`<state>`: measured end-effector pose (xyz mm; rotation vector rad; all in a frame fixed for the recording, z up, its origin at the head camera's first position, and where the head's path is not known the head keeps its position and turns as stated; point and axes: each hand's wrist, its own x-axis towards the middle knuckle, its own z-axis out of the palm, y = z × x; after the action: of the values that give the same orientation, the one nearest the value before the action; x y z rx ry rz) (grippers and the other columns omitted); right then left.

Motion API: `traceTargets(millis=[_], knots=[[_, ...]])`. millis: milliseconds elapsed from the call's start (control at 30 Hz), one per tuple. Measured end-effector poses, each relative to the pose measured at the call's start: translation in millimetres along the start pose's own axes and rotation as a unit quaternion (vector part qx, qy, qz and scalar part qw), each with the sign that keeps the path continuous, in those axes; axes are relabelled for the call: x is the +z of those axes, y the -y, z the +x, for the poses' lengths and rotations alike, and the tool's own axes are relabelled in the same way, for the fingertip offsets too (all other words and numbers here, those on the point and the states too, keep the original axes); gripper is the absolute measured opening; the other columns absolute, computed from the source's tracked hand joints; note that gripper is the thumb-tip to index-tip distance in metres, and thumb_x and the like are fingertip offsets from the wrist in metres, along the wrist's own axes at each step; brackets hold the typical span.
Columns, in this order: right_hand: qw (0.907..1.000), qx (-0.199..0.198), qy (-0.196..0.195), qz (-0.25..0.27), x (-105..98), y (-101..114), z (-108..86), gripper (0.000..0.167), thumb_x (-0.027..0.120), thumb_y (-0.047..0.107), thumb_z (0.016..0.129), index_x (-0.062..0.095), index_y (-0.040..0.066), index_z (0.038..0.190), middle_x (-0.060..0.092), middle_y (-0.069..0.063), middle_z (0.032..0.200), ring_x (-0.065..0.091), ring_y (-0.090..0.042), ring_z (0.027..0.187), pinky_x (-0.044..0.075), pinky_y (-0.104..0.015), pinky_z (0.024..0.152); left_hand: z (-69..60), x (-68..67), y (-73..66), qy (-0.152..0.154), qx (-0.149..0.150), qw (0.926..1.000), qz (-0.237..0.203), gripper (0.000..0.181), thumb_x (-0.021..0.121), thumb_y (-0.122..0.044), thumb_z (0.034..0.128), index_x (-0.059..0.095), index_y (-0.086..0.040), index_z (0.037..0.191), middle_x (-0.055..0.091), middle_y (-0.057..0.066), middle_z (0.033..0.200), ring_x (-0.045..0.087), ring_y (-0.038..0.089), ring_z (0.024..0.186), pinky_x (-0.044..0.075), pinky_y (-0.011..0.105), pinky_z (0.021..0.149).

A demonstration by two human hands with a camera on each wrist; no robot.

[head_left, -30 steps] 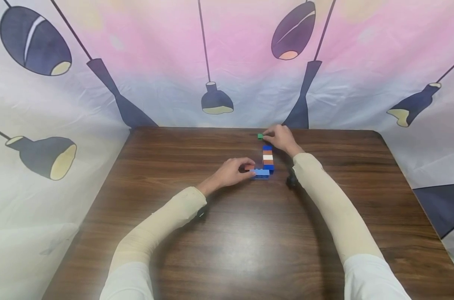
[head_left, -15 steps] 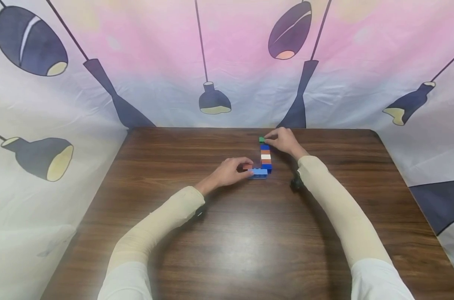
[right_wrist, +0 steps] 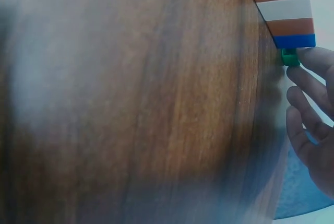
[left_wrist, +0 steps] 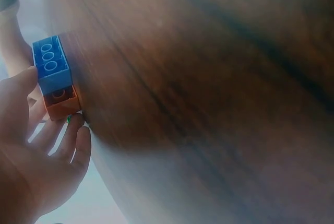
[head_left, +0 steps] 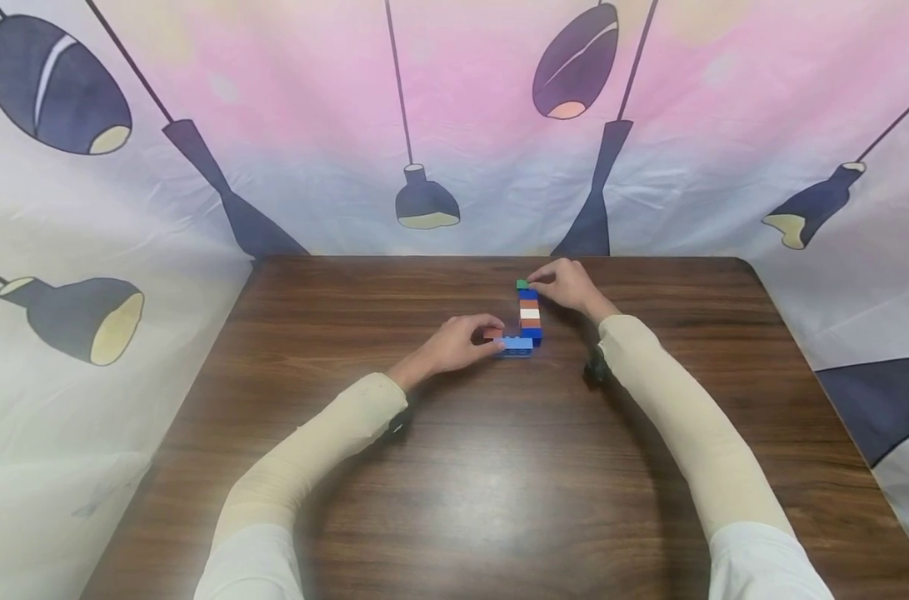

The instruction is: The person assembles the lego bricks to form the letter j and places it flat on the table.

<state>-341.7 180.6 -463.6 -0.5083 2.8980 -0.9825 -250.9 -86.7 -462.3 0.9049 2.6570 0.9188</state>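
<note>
On the tabletop lies a row of joined toy building bricks (head_left: pixel 530 314), banded blue, orange and white. At its near end a light blue brick (head_left: pixel 517 346) lies on its side with its hollow underside towards me, and an orange brick (left_wrist: pixel 63 108) sits against it. My left hand (head_left: pixel 457 343) holds these two between thumb and fingers. At the row's far end my right hand (head_left: pixel 570 283) pinches a small green brick (head_left: pixel 522 284) between thumb and index finger. In the right wrist view the green brick (right_wrist: pixel 290 57) meets the end blue brick; whether they are joined I cannot tell.
The brown wood-grain table (head_left: pixel 454 467) spreads around the bricks. Its back edge runs just beyond the green brick. A cloth backdrop (head_left: pixel 334 125) printed with hanging lamps stands behind and at both sides.
My right hand has brought the green brick nearer, from apart beyond the row to against its far end. My left hand keeps its hold; the whole view has shifted slightly.
</note>
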Motion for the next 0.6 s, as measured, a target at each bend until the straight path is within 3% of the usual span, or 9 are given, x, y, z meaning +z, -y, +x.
traceTargets(millis=[400, 600], knots=[[1.0000, -0.006, 0.001, -0.002, 1.5, 0.1, -1.9, 0.022, 0.069, 0.020, 0.099, 0.078, 0.009, 0.116, 0.073, -0.014, 0.121, 0.064, -0.034, 0.118, 0.048, -0.051, 0.101, -0.9, -0.6, 2.3, 0.005, -0.003, 1.0000, 0.001, 0.045, 0.066, -0.040, 0.1002, 0.062, -0.015, 0.137, 0.066, 0.002, 0.131, 0.058, 0.019, 0.128, 0.047, 0.040, 0.107], [0.9999, -0.008, -0.003, 0.007, -7.0, -2.5, -8.2, 0.027, 0.069, 0.024, 0.099, 0.076, 0.009, 0.120, 0.072, -0.014, 0.124, 0.063, -0.034, 0.119, 0.049, -0.052, 0.099, -3.3, -0.9, 1.8, 0.002, -0.006, 1.0000, -0.003, 0.050, 0.065, -0.042, 0.1000, 0.058, -0.015, 0.141, 0.064, 0.003, 0.137, 0.058, 0.019, 0.129, 0.046, 0.040, 0.108]])
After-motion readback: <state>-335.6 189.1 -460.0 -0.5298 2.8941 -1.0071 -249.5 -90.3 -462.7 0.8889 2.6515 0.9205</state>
